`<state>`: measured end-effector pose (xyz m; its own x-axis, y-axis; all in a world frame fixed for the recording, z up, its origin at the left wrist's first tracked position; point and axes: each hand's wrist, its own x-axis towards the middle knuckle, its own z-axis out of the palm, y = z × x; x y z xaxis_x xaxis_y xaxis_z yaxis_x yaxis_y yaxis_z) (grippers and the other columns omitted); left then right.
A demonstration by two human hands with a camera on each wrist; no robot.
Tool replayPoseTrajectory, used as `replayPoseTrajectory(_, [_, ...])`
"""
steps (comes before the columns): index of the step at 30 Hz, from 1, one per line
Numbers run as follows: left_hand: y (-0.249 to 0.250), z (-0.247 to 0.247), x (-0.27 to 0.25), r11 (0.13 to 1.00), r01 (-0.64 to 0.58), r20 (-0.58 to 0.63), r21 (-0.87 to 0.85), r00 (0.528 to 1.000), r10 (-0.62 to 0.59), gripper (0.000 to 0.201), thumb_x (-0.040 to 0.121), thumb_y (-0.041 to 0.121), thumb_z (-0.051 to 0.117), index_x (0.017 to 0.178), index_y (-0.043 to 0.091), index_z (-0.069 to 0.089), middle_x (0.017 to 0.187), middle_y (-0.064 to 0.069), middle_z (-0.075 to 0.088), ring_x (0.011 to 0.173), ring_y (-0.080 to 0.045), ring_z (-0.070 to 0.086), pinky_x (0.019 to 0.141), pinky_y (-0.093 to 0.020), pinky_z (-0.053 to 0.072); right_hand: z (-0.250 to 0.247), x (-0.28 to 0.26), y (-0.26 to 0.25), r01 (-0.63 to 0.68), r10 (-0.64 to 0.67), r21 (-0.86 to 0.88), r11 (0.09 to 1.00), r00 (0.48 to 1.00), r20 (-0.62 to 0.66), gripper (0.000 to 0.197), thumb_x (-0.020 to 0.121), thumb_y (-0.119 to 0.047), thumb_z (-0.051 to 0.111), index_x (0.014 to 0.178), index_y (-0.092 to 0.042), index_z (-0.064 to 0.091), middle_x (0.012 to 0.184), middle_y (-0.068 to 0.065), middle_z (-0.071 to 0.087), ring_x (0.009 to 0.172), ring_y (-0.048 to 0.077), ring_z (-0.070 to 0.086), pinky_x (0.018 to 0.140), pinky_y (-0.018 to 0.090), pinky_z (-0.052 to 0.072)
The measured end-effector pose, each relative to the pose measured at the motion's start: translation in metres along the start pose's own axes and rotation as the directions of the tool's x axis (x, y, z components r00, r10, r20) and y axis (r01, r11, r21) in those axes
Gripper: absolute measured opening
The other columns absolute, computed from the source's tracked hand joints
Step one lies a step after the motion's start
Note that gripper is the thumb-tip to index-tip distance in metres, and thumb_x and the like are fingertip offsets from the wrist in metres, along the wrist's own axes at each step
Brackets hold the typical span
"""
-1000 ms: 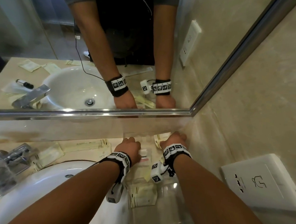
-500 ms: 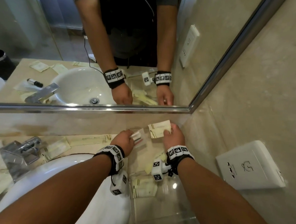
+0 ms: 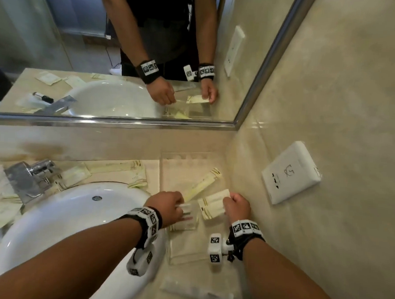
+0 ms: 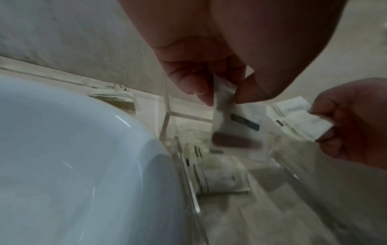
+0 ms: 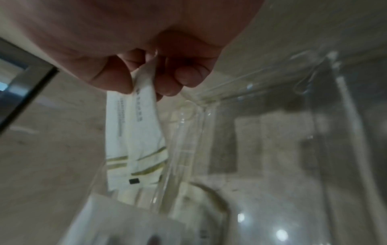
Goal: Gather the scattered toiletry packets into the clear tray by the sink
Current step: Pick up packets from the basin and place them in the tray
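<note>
The clear tray (image 3: 184, 156) stands between the sink and the right wall. My left hand (image 3: 181, 209) hovers over its middle and pinches a small clear sachet (image 4: 234, 127) with a dark red oblong inside. My right hand (image 3: 228, 200), just to the right, pinches a cream gold-striped packet (image 3: 213, 206) by its edge; the right wrist view shows it hanging from the fingers (image 5: 134, 136) beside the tray wall (image 5: 209, 106). Inside the tray lie a long cream packet (image 3: 204, 184) and a folded cream packet (image 4: 222, 179) below my left hand.
The white basin (image 3: 73, 223) and chrome faucet (image 3: 28, 177) fill the left. More cream packets (image 3: 122, 168) lie on the counter behind the basin. A white wall socket (image 3: 291, 172) sits on the right wall. A clear-wrapped item (image 3: 195, 295) lies on the counter's near edge.
Both hands have drawn back from the wall end of the counter toward me. Each carries a packet and now hangs over the tray's middle.
</note>
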<state>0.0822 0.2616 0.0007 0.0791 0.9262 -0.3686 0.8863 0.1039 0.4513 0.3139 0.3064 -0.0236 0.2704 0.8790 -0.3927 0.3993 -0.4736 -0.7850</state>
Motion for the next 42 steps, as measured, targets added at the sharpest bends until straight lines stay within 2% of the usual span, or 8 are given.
replayPoseTrajectory(5, [0.007,0.025,-0.008,0.993,0.033,0.001,0.116,0.999,-0.033,0.028,0.086,0.036,0.048,0.11,0.031,0.061,0.105,-0.003,0.066,0.096,-0.025,0.061,0.079,-0.032,0.05,-0.002,-0.005,0.035,0.046,0.013,-0.428,0.903,0.991,0.133,0.025,0.086,-0.026,0.052,0.105,-0.022,0.068,0.099,0.0,0.072,0.083,0.02,0.066,0.075,0.031,0.055])
replayPoseTrajectory(9, [0.006,0.028,-0.005,0.984,0.064,0.033,0.169,0.997,-0.071,0.031,0.089,0.023,0.043,0.113,0.031,0.061,0.111,-0.002,0.066,0.101,-0.024,0.061,0.082,-0.032,0.049,0.004,-0.007,0.039,-0.029,0.091,-0.446,0.894,0.989,0.119,0.045,0.091,-0.021,0.045,0.133,-0.026,0.06,0.128,0.002,0.067,0.104,0.026,0.066,0.086,0.03,0.053])
replayPoseTrajectory(21, [0.0,0.04,0.009,0.985,0.138,0.049,0.107,0.988,-0.143,0.042,0.094,0.008,0.04,0.134,0.014,0.052,0.128,-0.009,0.058,0.113,-0.025,0.058,0.094,-0.032,0.048,0.006,-0.014,0.043,0.051,0.062,-0.588,0.807,0.983,0.171,0.067,0.095,-0.025,0.053,0.157,-0.022,0.028,0.155,0.006,0.039,0.134,0.025,0.049,0.107,0.036,0.044])
replayPoseTrajectory(27, [-0.001,0.046,0.004,0.992,0.003,-0.005,0.124,1.0,-0.003,0.033,0.093,0.018,0.051,0.126,0.021,0.058,0.131,-0.003,0.049,0.111,-0.023,0.055,0.093,-0.033,0.049,0.005,-0.026,0.044,0.156,-0.067,-0.595,0.788,0.983,0.169,0.042,0.092,-0.028,0.057,0.133,-0.03,0.053,0.143,-0.005,0.036,0.101,0.016,0.063,0.092,0.031,0.052])
replayPoseTrajectory(30, [0.003,0.05,0.0,0.966,-0.149,0.114,0.212,0.985,0.127,0.032,0.094,0.044,0.054,0.12,0.03,0.063,0.131,0.002,0.05,0.12,-0.024,0.044,0.098,-0.039,0.044,0.014,-0.032,0.036,0.327,-0.147,-0.639,0.697,0.936,0.319,0.017,0.087,-0.033,0.055,0.1,-0.034,0.066,0.122,-0.009,0.052,0.095,0.012,0.059,0.087,0.031,0.052])
replayPoseTrajectory(34, [0.005,0.058,-0.005,0.866,-0.327,0.308,0.378,0.927,0.216,0.033,0.089,0.031,0.058,0.12,0.038,0.064,0.143,-0.001,0.039,0.13,-0.027,0.032,0.099,-0.041,0.043,0.038,-0.041,0.029,0.443,-0.032,-0.687,0.576,0.852,0.522,0.027,0.081,-0.042,0.052,0.079,-0.021,0.069,0.096,-0.004,0.06,0.075,0.014,0.061,0.07,0.031,0.056])
replayPoseTrajectory(37, [0.004,0.061,-0.007,0.779,-0.417,0.387,0.468,0.889,0.244,0.043,0.083,0.028,0.065,0.124,0.04,0.062,0.15,-0.003,0.028,0.134,-0.031,0.027,0.099,-0.045,0.044,0.048,-0.043,0.033,0.371,0.042,-0.736,0.566,0.879,0.475,0.031,0.078,-0.043,0.056,0.093,-0.017,0.059,0.082,-0.002,0.065,0.069,0.015,0.062,0.056,0.027,0.049])
replayPoseTrajectory(42, [-0.003,0.067,-0.009,0.725,-0.438,0.36,0.532,0.892,0.275,0.039,0.084,0.031,0.065,0.123,0.027,0.064,0.152,-0.007,0.023,0.134,-0.033,0.026,0.098,-0.046,0.044,0.057,-0.043,0.037,0.481,0.006,-0.728,0.487,0.832,0.554,0.051,0.079,-0.056,0.052,0.123,-0.033,0.065,0.116,-0.002,0.057,0.093,0.018,0.062,0.077,0.032,0.055])
